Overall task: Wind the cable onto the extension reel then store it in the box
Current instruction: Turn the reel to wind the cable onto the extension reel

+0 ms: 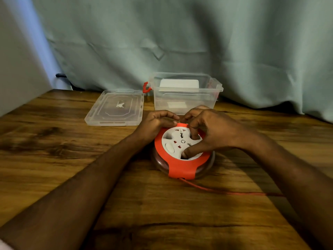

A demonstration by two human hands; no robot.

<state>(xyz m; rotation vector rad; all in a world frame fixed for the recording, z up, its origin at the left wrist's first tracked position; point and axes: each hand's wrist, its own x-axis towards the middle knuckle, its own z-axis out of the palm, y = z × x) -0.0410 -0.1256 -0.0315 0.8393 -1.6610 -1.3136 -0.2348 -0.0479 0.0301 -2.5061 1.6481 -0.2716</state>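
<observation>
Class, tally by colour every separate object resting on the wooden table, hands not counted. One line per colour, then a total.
Clear plastic: 2, the box and its lid
Red and white: 1, the extension reel with its red cable
Total: 3

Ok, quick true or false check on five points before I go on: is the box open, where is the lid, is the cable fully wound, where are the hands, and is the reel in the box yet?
1. The clear box stands open. True.
2. Its lid lies on the table, right of the box. False: it lies left of it.
3. The red cable is fully wound in. False: a length trails from the reel toward the right.
4. The left hand and right hand are both on the reel. True.
5. The reel sits inside the box. False: it rests on the table in front of it.
</observation>
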